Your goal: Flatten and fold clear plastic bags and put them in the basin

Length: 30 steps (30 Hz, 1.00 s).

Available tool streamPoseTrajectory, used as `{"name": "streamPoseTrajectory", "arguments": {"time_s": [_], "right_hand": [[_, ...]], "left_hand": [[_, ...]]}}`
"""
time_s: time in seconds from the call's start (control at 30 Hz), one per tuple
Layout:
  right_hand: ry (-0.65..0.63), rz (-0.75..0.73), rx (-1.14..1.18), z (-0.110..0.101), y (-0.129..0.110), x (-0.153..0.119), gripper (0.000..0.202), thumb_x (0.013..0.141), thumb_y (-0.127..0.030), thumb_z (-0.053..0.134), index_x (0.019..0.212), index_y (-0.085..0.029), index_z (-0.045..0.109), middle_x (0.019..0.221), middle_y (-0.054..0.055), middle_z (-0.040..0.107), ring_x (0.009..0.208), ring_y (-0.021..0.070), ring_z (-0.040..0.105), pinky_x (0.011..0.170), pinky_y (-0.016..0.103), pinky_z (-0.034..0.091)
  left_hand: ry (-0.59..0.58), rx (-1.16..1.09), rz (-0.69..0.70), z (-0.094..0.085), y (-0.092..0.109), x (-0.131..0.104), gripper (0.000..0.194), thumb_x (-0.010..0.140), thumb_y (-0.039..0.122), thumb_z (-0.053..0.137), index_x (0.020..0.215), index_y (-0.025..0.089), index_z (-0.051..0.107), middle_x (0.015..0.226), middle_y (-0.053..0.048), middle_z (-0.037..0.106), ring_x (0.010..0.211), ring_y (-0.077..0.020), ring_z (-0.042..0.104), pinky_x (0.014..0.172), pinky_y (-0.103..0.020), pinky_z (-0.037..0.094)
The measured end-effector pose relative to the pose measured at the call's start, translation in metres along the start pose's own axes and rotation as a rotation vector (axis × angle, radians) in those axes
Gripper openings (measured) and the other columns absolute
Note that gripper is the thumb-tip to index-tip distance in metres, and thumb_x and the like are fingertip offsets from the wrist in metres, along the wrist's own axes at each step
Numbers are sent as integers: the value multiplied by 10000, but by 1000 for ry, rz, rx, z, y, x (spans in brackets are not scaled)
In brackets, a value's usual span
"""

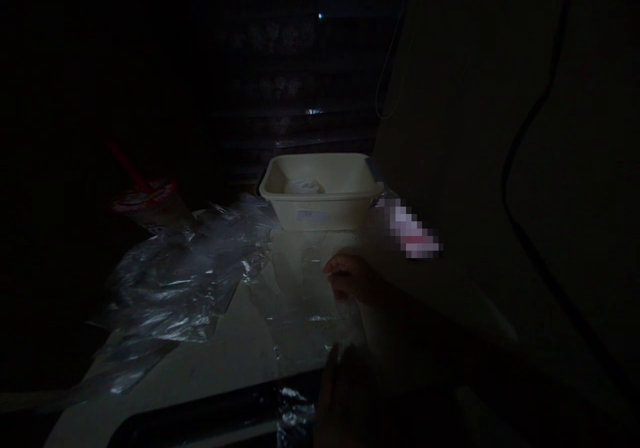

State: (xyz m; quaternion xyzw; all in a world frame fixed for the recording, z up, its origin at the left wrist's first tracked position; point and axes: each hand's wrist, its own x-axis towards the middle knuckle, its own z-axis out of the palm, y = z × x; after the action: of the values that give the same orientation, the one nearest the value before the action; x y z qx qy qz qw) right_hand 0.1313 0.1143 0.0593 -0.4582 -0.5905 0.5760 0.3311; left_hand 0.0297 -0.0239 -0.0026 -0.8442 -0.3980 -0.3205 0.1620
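Observation:
The scene is very dark. A clear plastic bag (pixel 300 301) lies flat on the pale table, its edges faintly glinting. My right hand (pixel 353 278) reaches in from the right over the bag's right side, fingers bent and slightly apart, with nothing seen in them. Lower down, my left hand (pixel 343 388) is a dim shape near the bag's front edge. Its fingers point forward and look stretched out; most of it is lost in shadow. Beside it, crumpled clear plastic (pixel 295 415) hangs over a black tray (pixel 200 411).
Behind the bag stands a cream plastic tub (pixel 323 213) with something whitish inside. A heap of clear plastic bags (pixel 180 288) covers the table's left side. Behind it is a cup (pixel 150 201) with a red straw-like stick. At right, a dark cable (pixel 510 168) hangs down.

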Motion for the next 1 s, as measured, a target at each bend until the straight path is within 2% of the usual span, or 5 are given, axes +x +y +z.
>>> {"name": "streamPoseTrajectory", "arguments": {"time_s": [0.3,0.47,0.53,0.77,1.0], "right_hand": [[-26,32,-65,3,8,3,156,587,-114,436,728,-154,490,483,-64,509,388,68,496,394,172,379],[-45,43,-53,3,2,3,93,663,-170,412,725,-159,480,517,-38,519,478,97,544,396,179,405],[-9,16,-78,-1,-1,-1,113,687,-186,401,757,-159,485,586,-11,556,550,116,573,407,185,417],[219,-472,-892,-23,14,-44,316,759,-306,410,1038,-178,487,1062,97,539,1005,208,471,833,368,377],[175,-509,-1172,-26,40,-70,740,659,-603,422,1236,-157,296,1260,137,356,1172,284,264,934,452,198]], "left_hand": [[-245,-2,-36,-25,3,9,315,768,109,412,1031,216,548,1012,-13,601,991,-152,502,909,-292,373],[-277,-64,-18,-45,-27,40,350,807,186,341,1131,212,468,1161,-42,504,1081,-173,433,892,-341,388],[-413,-127,4,-45,-46,57,362,808,190,343,1158,172,435,1219,-54,447,1118,-173,391,875,-328,397],[-648,-46,37,-28,-85,71,397,826,352,325,1168,171,417,1267,-102,367,1189,-235,261,927,-448,274],[-668,18,81,-25,-93,60,454,847,379,249,1241,159,296,1312,-108,285,1201,-245,231,920,-442,267]]}}
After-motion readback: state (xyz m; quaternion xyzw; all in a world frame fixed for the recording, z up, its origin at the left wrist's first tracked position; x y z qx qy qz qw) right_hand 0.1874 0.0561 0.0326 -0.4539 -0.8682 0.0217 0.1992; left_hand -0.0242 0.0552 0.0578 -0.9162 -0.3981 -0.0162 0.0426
